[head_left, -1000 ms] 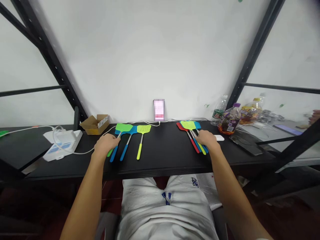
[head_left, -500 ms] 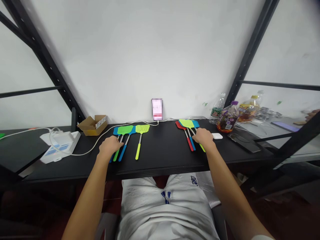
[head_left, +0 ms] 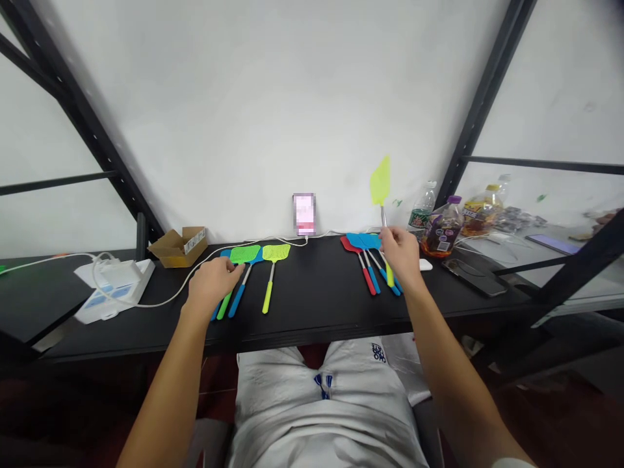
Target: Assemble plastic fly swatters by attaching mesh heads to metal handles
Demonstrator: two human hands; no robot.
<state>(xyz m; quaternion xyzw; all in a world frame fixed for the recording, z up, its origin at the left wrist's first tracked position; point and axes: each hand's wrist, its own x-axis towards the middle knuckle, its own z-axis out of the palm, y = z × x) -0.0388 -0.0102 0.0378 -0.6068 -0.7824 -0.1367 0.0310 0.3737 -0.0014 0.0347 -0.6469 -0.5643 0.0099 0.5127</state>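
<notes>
My right hand [head_left: 402, 252] is closed round a yellow-green fly swatter [head_left: 381, 182] at the shaft. That swatter stands nearly upright above the table, its handle end pointing down. Below it lie a red fly swatter [head_left: 366, 279] and several blue fly swatters [head_left: 373, 279], heads overlapping. My left hand [head_left: 212, 284] bends its fingers at the shaft of a green fly swatter [head_left: 246, 253] and looks pinched on it; the fingertips are partly hidden. Blue fly swatters [head_left: 238, 300] lie beside and under the green one. Another yellow-green fly swatter [head_left: 268, 296] lies just right of them.
A phone [head_left: 305, 214] leans on the wall, a cable attached. An open cardboard box [head_left: 178, 249] and a white power strip [head_left: 117, 292] sit left. On the right are drink bottles [head_left: 442, 227], a white case [head_left: 425, 264], a dark phone [head_left: 475, 277] and a black frame post [head_left: 480, 110].
My right hand has lifted the yellow-green fly swatter off the right-hand pile and tipped it upright, uncovering blue heads. My left hand stays by the green swatter, with its fingers slightly shifted.
</notes>
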